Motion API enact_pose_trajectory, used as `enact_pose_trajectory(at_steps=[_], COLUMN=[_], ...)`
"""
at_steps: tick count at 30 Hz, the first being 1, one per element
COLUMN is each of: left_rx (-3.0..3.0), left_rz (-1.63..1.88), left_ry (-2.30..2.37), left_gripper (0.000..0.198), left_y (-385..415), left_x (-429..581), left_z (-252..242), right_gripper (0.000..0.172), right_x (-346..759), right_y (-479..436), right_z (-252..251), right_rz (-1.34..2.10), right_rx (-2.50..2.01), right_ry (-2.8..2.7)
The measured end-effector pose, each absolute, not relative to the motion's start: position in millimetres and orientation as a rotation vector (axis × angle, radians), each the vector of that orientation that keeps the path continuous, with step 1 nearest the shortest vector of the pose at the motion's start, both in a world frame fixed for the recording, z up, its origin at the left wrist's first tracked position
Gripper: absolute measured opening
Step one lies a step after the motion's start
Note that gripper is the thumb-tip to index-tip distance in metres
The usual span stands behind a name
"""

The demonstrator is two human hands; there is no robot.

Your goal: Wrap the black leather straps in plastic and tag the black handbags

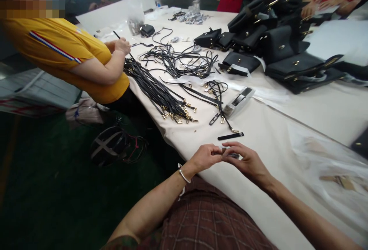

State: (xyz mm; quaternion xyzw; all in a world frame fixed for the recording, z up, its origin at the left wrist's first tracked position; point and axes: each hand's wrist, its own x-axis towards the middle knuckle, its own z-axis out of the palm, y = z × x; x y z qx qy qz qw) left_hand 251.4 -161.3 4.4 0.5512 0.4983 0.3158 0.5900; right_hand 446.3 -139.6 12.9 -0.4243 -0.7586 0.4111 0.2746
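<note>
Both hands are held close together just over the near edge of the table [287, 127], which is covered with a white cloth. A small pale piece [230, 152] is pinched between the fingertips of the left hand [205, 157] and the right hand [248, 162]. What the piece is cannot be told, because it is too small and partly hidden by the fingers. A short black strip [230, 136] lies flat on the cloth just beyond the hands, and a tape dispenser [238, 101] is a little farther back. A big bundle of black straps [161, 92] with gold clips is laid out to the left, near a co-worker's hand [122, 45] holding a thin black stick. Black handbags [276, 45] are piled at the far right. For this step to be done well, the small piece should probably be held lightly by its edges, kept flat and not folded, and kept low over the cloth so it is easy to find if it is dropped. The fingers should be moved slowly. No brand, label or writing can be read anywhere; the bags and the dispenser are too far off and too blurred.
</note>
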Motion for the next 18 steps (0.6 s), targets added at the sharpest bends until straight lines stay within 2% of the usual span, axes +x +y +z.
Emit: enact_pose_trajectory(at_steps=[4,9,13,14,18], left_rx=[1.491,1.597,1.667,1.686,1.734], left_rz=[0.634,0.638,0.642,0.644,0.643], left_ry=[1.214,1.342,1.432,1.439,1.459], left_gripper=[0.013,0.010,0.007,0.008,0.010], left_y=[-168,-173,-174,-175,-180], left_x=[249,257,263,265,268], left_z=[11,8,3,2,-2], right_gripper=[0.018,0.022,0.047,0.046,0.025], right_x=[441,440,442,443,448], right_y=[-145,-141,-133,-132,-130], right_z=[13,8,6,6,6], right_rz=[1.426,1.564,1.702,1.726,1.775], right_rx=[-1.332,-1.411,-1.442,-1.435,-1.437], right_ry=[-1.798,-1.613,-1.492,-1.512,-1.669])
